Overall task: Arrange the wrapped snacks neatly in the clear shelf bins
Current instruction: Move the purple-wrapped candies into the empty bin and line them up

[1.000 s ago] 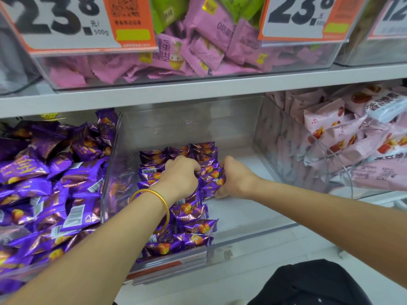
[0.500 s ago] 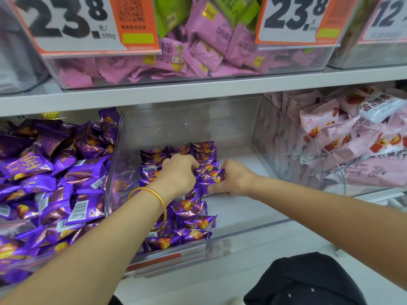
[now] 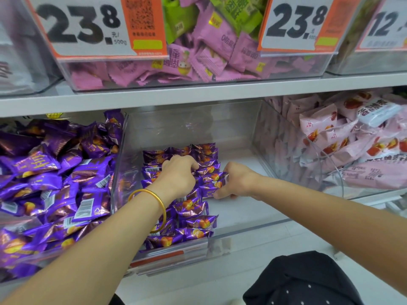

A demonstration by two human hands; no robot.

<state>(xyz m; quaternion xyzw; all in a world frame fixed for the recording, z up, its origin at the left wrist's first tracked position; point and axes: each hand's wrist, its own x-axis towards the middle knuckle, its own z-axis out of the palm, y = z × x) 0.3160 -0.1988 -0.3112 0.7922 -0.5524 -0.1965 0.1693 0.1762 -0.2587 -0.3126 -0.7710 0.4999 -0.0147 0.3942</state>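
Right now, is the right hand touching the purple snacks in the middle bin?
Touching. The head view shows the right hand with its fingers pressed against the right edge of the purple snacks stacked in the middle bin.

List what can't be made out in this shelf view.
- Head view: the left hand covers the purple snacks under it; its grip is hidden.
- Right hand: fingertips tucked behind a packet, so the grip is unclear.
- Third price tag: cut off by the right edge.
- Small print on the first price tag: blurred.
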